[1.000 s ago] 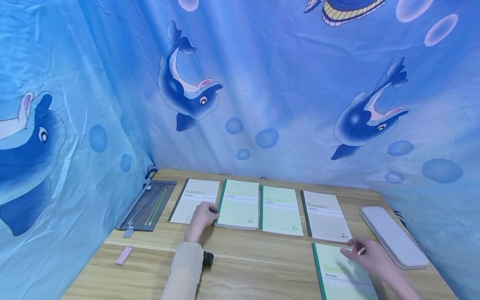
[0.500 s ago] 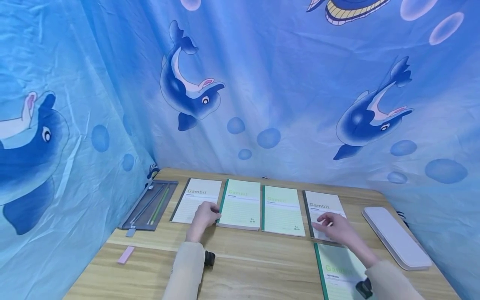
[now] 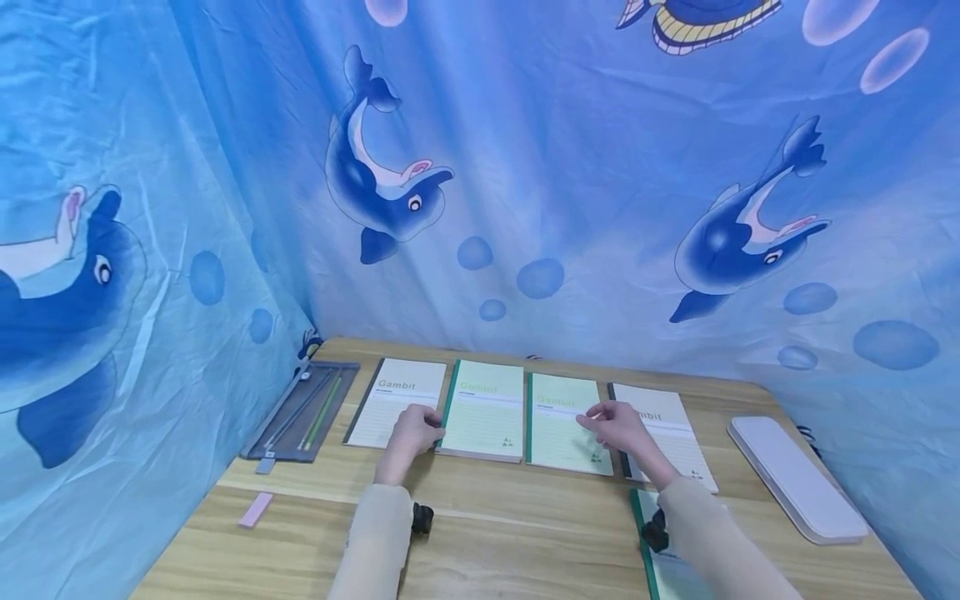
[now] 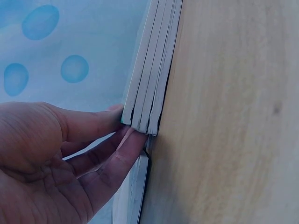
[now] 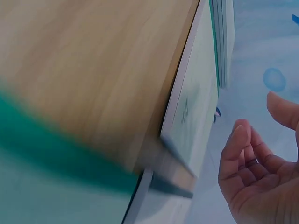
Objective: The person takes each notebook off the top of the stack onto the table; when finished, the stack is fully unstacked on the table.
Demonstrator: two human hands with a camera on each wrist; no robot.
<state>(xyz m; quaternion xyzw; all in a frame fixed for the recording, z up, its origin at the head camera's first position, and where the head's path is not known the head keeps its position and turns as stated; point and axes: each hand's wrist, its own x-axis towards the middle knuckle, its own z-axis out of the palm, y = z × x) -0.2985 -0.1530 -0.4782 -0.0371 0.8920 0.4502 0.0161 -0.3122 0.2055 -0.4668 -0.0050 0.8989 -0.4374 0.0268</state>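
Note:
Four notebooks lie in a row on the wooden table (image 3: 525, 533). My left hand (image 3: 414, 432) pinches the near-left corner of the second one, a thick green notebook stack (image 3: 483, 408). In the left wrist view the thumb and a finger of my left hand (image 4: 127, 125) close on the corner of that stack (image 4: 154, 60) of several books. My right hand (image 3: 597, 419) hovers with relaxed fingers over the third green notebook (image 3: 558, 421), next to the white Gambit notebook (image 3: 671, 433). Seen from the right wrist, my right hand (image 5: 261, 172) holds nothing beside that green notebook (image 5: 196, 107).
A white Gambit notebook (image 3: 393, 402) lies at the row's left. A grey pencil pouch (image 3: 300, 412) and a pink eraser (image 3: 257, 509) are further left. A white case (image 3: 795, 475) sits at the right. Another green notebook (image 3: 660, 575) lies under my right forearm. Blue dolphin cloth walls the back and left.
My right hand has moved left, from the near green notebook over the white Gambit notebook to the third green one. The left hand has stayed at the stack's corner.

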